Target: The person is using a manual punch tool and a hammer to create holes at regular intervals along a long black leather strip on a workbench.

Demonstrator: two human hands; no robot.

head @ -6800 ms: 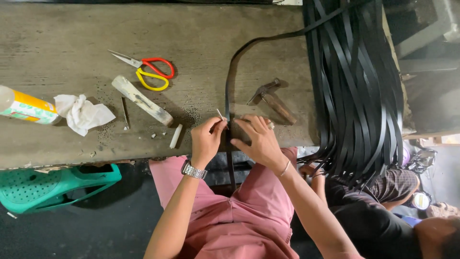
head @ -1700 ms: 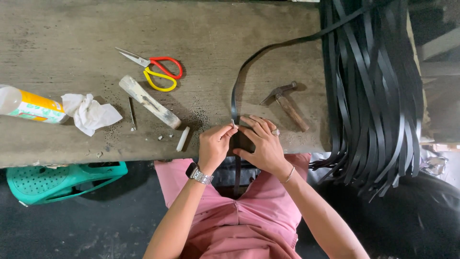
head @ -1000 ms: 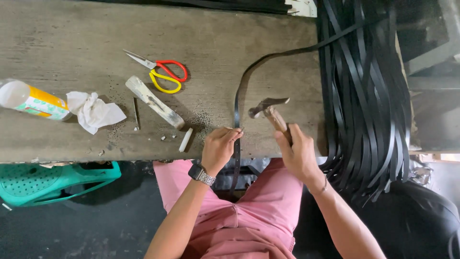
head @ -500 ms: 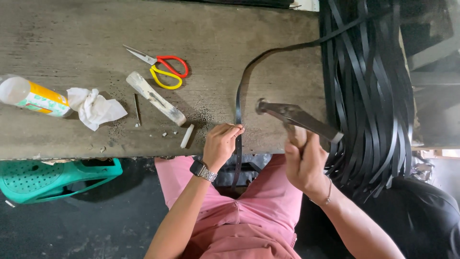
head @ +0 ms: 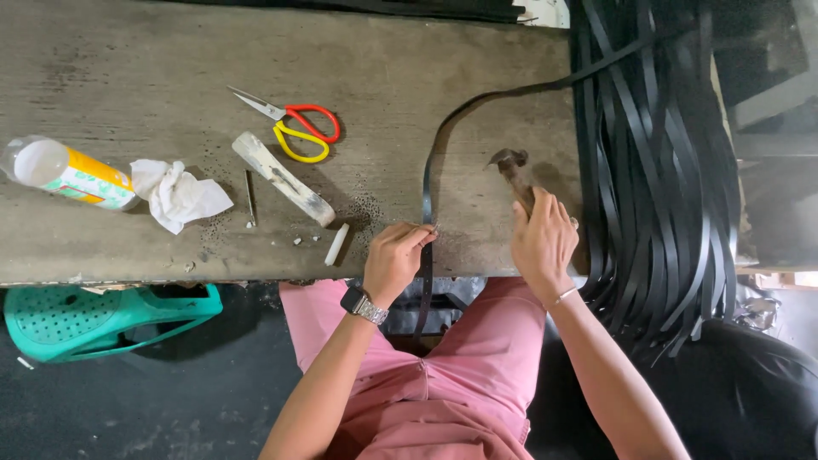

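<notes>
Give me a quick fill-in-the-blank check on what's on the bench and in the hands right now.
1. The right hand grips a ____ by its handle.
2. The left hand pinches a black ____ against the bench.
3. The scissors have one red loop and one ____ loop.
4. A crumpled white tissue lies beside the ____.

Missing words: hammer; strap; yellow; bottle
</notes>
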